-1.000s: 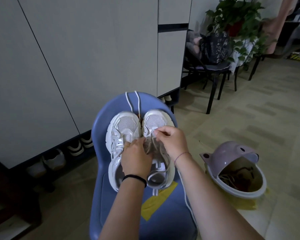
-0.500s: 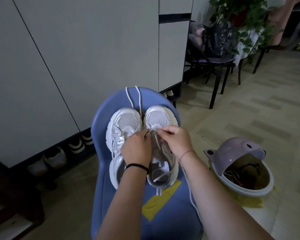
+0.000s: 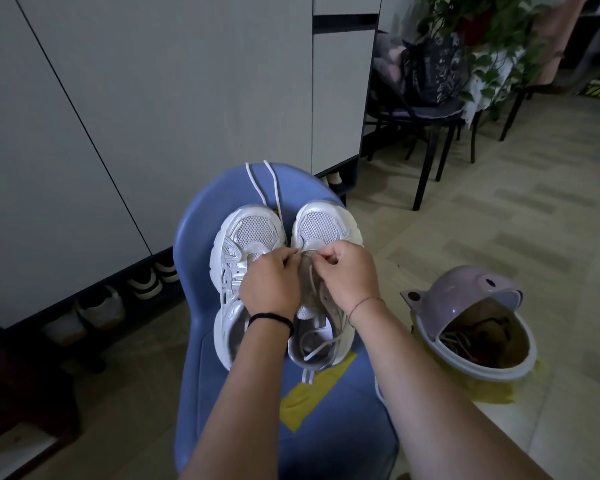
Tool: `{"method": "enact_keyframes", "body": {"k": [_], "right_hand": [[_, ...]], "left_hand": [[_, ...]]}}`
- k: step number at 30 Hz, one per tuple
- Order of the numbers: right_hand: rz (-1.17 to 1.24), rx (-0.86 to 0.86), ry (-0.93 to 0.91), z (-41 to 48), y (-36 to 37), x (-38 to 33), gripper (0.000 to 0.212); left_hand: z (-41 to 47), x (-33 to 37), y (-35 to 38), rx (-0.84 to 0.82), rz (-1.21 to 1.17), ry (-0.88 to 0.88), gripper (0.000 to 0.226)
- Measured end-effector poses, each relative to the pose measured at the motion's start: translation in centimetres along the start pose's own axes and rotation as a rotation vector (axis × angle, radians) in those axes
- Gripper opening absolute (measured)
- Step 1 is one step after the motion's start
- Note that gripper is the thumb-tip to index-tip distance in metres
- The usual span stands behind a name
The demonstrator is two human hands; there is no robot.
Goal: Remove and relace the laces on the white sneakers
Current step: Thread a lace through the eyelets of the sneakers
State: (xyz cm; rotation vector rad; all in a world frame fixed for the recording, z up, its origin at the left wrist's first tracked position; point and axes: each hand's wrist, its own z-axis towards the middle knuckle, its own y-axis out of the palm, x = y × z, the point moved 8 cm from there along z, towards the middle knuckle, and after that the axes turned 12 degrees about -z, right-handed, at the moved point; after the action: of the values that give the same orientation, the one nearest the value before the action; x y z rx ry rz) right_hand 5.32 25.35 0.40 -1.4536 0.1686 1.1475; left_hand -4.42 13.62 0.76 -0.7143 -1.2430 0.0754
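Two white sneakers stand side by side on a blue stool [image 3: 201, 341], toes pointing away from me. The left sneaker [image 3: 246, 233] has no lace across its front that I can see. My left hand [image 3: 269, 284] and my right hand [image 3: 350, 275] meet over the lowest eyelets of the right sneaker [image 3: 321, 225], each pinching its white lace [image 3: 312, 275]. Loose lace lies down the tongue into the shoe's opening. Another white lace [image 3: 272, 187] runs from between the toes over the stool's far edge.
A lilac bin with a swing lid [image 3: 465, 296] stands on the floor to the right, with dark cords inside. White cabinet doors rise on the left with shoes beneath them. A black chair and a leafy plant stand at the back right.
Both hands have moved slightly toward the toe of the right sneaker and closer together on the lace. The camera has tilted a little.
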Motion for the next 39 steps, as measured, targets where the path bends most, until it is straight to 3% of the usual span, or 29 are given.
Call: {"method": "enact_keyframes", "body": {"k": [7, 18, 25, 30, 39], "right_hand": [[-0.112, 0.104, 0.074, -1.0, 0.1, -1.1, 0.011], [0.435, 0.03, 0.247, -0.5, 1.7, 0.8, 0.015], [0.446, 0.032, 0.281, -0.5, 2.5, 0.8, 0.01], [0.483, 0.015, 0.308, -0.5, 3.1, 1.1, 0.024], [0.592, -0.034, 0.319, -0.5, 3.9, 1.0, 0.027]], "left_hand": [[-0.1, 0.6, 0.0, 0.003, -0.025, 0.037, 0.022], [0.0, 0.6, 0.0, -0.019, -0.06, 0.023, 0.025], [0.0, 0.5, -0.2, -0.027, -0.125, -0.004, 0.023], [-0.4, 1.0, -0.4, -0.04, -0.185, -0.011, 0.022], [0.4, 0.8, 1.2, -0.221, -0.271, -0.067, 0.033]]}}
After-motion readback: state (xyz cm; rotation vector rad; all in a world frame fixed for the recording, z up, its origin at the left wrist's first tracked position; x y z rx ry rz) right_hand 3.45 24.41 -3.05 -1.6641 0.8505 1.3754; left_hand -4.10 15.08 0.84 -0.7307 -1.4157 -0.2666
